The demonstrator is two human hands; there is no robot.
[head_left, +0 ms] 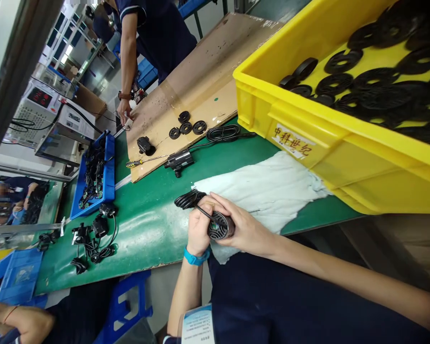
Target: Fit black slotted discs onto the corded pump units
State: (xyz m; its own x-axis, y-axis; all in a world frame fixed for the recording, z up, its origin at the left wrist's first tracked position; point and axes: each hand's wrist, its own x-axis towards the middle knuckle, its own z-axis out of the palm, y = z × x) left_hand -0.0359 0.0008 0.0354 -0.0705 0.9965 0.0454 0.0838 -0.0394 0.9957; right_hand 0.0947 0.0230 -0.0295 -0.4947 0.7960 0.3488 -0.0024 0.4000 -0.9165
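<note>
Both my hands hold a small black pump (220, 226) with a round grille facing me, just over the near edge of the green table (146, 224). My left hand (198, 229), with a blue wristband, is closed around the pump's left side and its cable. My right hand (241, 224) wraps over the right side, thumb on top. The pump's coiled black cable (188, 198) lies on the table just beyond my left hand. A white cloth (268, 191) is spread under and beyond my hands.
A yellow bin (329, 138) of black round covers stands at right. Brown cardboard (200, 81) carries three black discs (186, 126), a screwdriver (143, 161) and another pump (179, 158). A blue tray (93, 177) and loose pumps (93, 239) lie left. A co-worker's hand (123, 112) rests on the cardboard.
</note>
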